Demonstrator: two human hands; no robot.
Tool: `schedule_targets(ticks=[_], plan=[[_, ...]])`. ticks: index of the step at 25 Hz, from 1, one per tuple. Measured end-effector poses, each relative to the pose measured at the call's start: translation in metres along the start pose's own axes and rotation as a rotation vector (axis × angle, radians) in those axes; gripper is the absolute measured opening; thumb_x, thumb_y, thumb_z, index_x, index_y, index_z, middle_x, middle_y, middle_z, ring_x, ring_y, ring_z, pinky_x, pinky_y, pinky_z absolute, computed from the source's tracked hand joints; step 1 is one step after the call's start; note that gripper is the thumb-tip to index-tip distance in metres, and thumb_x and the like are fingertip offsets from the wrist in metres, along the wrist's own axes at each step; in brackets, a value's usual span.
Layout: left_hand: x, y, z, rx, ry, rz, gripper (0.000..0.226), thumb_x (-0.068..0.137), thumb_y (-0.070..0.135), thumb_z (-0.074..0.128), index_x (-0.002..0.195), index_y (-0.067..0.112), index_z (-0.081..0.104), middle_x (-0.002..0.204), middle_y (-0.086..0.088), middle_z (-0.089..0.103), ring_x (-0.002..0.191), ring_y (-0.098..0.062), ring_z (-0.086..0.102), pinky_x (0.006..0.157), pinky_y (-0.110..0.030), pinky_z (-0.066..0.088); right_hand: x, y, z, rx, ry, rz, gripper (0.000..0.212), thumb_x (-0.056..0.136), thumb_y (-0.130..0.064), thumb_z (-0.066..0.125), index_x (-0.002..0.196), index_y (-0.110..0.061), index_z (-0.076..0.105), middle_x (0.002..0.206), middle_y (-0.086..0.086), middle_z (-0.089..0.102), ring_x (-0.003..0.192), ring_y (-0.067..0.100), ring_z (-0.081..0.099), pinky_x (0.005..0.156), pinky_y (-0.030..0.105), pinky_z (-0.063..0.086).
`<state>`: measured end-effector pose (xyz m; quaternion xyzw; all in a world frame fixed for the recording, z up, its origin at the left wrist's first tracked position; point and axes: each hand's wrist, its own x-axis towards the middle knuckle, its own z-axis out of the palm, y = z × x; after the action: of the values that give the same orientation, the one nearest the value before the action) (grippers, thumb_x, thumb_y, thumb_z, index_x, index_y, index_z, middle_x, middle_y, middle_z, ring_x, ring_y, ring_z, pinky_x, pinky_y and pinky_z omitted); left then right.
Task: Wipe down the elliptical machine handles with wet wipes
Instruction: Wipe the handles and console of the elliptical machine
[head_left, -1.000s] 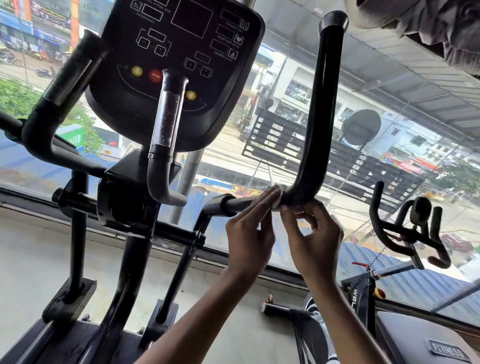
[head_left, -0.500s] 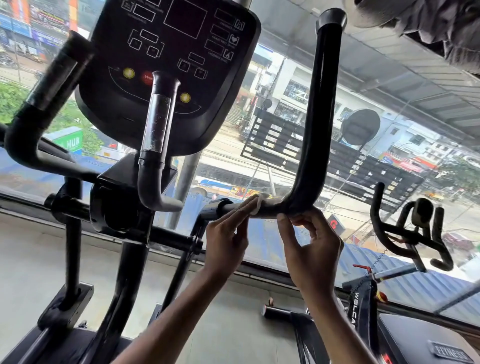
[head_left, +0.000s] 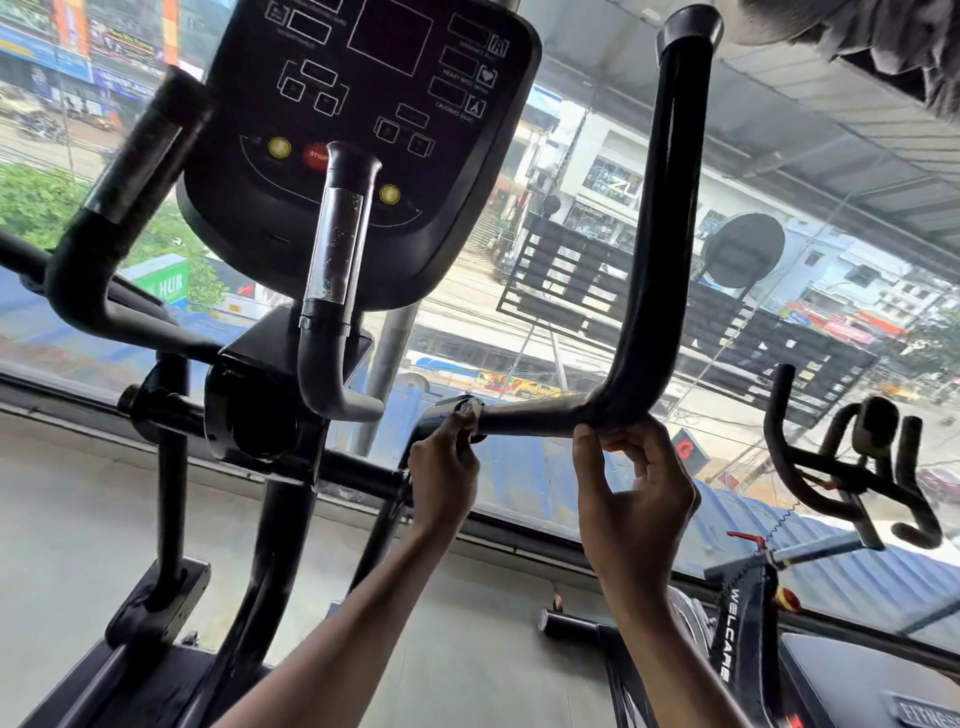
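Both our hands are on the handle: our left hand pinches the wipe against its inner end by the joint — to scrub there, we judge — while our right hand curls thumb and fingers round the bend, steadying it.

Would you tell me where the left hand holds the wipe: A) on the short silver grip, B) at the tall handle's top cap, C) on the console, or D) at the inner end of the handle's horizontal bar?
D: the left hand pinches the wipe on the handle, at the inner end of its horizontal bar; the right hand grips the bend.
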<state>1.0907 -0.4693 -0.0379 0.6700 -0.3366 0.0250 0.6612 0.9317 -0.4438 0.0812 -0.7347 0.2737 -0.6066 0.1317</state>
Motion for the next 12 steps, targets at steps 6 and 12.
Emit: schedule_targets(ticks=[6,12], plan=[[0.007,0.003,-0.007,-0.027,-0.047,-0.054,0.036,0.098,0.008,0.064,0.127,0.027,0.072,0.091,0.003,0.08,0.083,-0.015,0.074,0.072,-0.025,0.054,0.002,-0.002,-0.003,-0.027,-0.025,0.002,0.024,0.09,-0.037,0.07,0.094,-0.014,0.067,0.083,-0.002,0.068,0.081,0.02,0.066,0.078,0.047,0.055],[-0.03,0.082,-0.043,-0.269,0.081,0.334,0.032,0.093,-0.008,0.068,0.118,0.009,0.076,0.116,-0.001,0.077,0.11,0.0,0.07,0.09,-0.011,0.051,0.002,-0.001,-0.003,-0.025,-0.021,0.01,0.024,0.09,-0.038,0.069,0.093,-0.014,0.067,0.083,-0.002,0.069,0.082,0.021,0.068,0.078,0.048,0.055]])
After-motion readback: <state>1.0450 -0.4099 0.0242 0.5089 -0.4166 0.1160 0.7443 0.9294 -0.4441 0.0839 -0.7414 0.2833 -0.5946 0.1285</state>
